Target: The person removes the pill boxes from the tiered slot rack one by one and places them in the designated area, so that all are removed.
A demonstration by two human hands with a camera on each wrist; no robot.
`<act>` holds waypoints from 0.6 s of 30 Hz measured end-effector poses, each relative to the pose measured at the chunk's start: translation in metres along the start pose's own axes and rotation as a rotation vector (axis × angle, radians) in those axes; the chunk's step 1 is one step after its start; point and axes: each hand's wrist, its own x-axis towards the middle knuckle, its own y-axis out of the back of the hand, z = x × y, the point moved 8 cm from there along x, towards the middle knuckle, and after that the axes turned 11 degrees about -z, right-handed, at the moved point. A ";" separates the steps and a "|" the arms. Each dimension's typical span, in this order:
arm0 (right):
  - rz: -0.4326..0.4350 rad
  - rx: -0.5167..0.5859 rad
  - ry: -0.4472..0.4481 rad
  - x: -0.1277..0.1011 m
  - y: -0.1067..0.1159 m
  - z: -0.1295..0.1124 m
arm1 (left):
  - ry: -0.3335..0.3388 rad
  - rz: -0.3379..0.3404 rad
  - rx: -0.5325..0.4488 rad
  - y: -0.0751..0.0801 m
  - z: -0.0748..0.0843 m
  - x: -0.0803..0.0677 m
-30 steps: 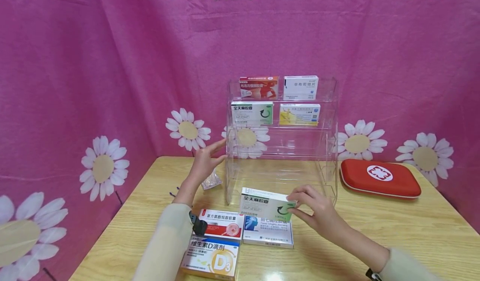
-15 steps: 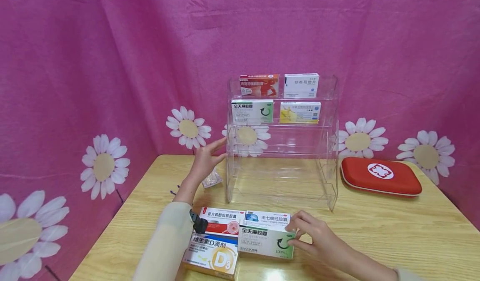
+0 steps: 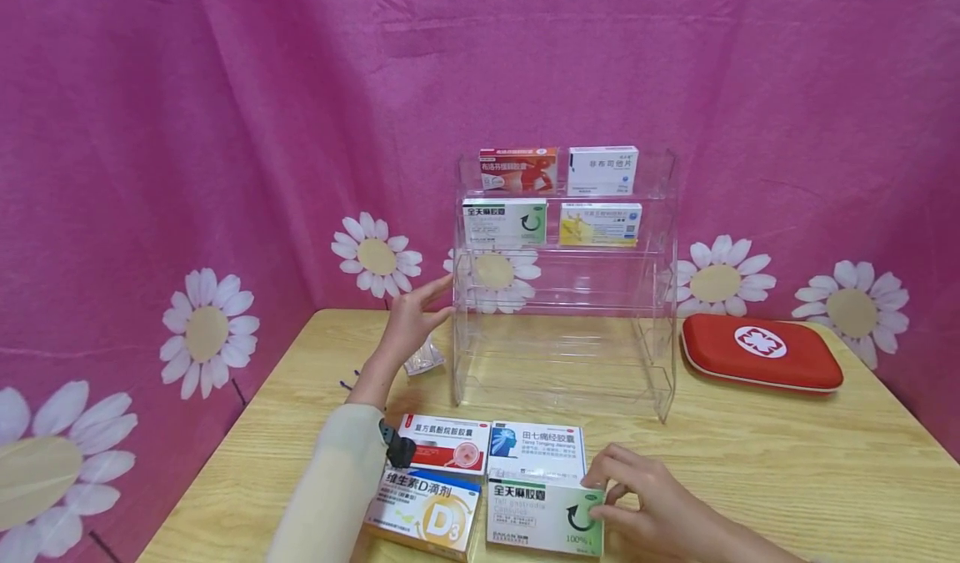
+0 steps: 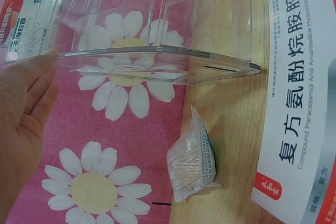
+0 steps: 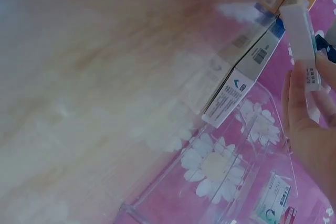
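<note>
My right hand (image 3: pixel 637 492) pinches the right end of a white-and-green medicine box (image 3: pixel 536 517) between thumb and fingers. The box is tilted with its printed face toward me, in front of a blue-and-white medicine box (image 3: pixel 536 446) lying on the table. In the right wrist view its narrow white side (image 5: pixel 299 35) shows between the fingers. My left hand (image 3: pixel 408 321) touches the left side of a clear tiered display rack (image 3: pixel 562 252), fingers fairly straight. The left wrist view shows the fingertips (image 4: pixel 51 53) at the rack's edge.
On the table lie a red-and-white box (image 3: pixel 442 444) and a vitamin D box (image 3: pixel 423 509). The rack's upper tiers hold several boxes, including a red one (image 3: pixel 517 171). A red zip case (image 3: pixel 761 354) sits at right, a clear plastic packet (image 4: pixel 193 161) left of the rack.
My right hand has brought the white-and-green box toward me, from above the blue-and-white box to in front of it, uncovering that box. The left hand stays at the rack.
</note>
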 end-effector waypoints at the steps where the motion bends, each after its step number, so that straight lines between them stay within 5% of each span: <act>1: -0.036 0.026 -0.030 0.000 -0.003 0.002 | -0.001 0.002 -0.001 0.000 0.000 0.000; 5: -0.158 0.108 -0.160 0.003 -0.014 0.012 | -0.020 0.014 0.016 0.000 0.000 0.000; 8: -0.173 0.057 -0.204 0.004 -0.017 0.015 | -0.023 0.020 0.024 0.001 0.000 -0.001; 13: -0.155 -0.106 -0.189 0.009 -0.019 0.014 | -0.021 0.023 0.021 0.001 0.000 -0.003; 18: -0.192 -0.118 -0.210 0.012 -0.022 0.016 | -0.021 0.023 0.006 0.000 -0.002 -0.002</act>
